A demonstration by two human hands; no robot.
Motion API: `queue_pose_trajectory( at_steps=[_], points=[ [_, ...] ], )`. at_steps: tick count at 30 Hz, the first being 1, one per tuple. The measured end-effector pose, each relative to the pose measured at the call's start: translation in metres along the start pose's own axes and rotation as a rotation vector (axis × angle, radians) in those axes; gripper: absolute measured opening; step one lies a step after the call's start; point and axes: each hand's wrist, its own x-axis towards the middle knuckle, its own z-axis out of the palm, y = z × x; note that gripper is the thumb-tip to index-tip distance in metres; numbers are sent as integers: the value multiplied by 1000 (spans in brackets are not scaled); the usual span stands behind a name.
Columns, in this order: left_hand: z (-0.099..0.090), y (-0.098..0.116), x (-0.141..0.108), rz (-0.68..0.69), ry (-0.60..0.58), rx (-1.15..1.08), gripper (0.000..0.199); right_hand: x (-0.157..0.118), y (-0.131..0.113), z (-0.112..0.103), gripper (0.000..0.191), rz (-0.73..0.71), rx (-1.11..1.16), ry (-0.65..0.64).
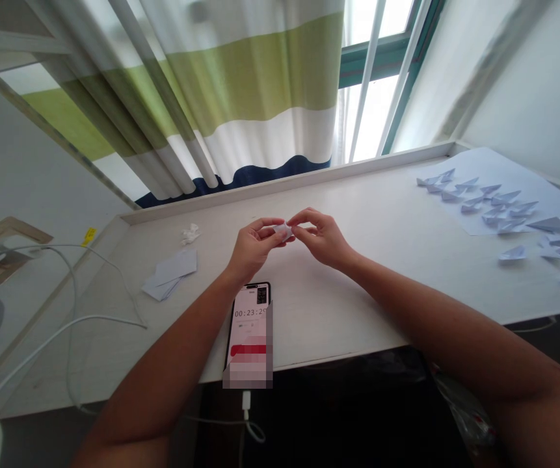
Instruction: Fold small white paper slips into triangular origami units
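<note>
A small folded white paper [282,229] is held between both hands over the middle of the white table. My left hand [256,244] pinches it from the left, thumb in front and fingers behind and below. From the right, my right hand [319,235] grips the paper's upper right part between thumb and index finger. The exact folds are partly hidden by the fingers. At the left on the table lie flat paper sheets [176,268], with a crumpled white paper [190,234] behind them. Several folded paper boats [472,205] stand at the right.
A phone [250,318] showing a timer lies near the table's front edge, below my left hand. White cables [60,331] run across the left side. A large white sheet [499,169] lies under many of the boats. A raised rim [358,170] borders the table's back.
</note>
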Motion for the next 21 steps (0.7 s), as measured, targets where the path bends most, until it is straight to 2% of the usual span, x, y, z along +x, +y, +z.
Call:
queue_pose_trajectory(
  at_steps=[4, 6, 10, 15, 21],
  points=[
    [2, -4, -2, 67, -28, 93, 65, 2, 1, 0, 21, 99, 102, -7],
    [3, -5, -3, 100, -38, 110, 63, 2, 2, -2, 26, 106, 121, -36],
    [1, -5, 0, 140, -41, 90, 56, 2, 2, -7, 23, 22, 78, -70],
    [-2, -3, 3, 127, -4, 108, 55, 2, 0, -10, 24, -119, -68, -123],
    [1, -1, -4, 201, -41, 267, 37, 3, 5, -8, 12, -91, -167, -45]
  ],
)
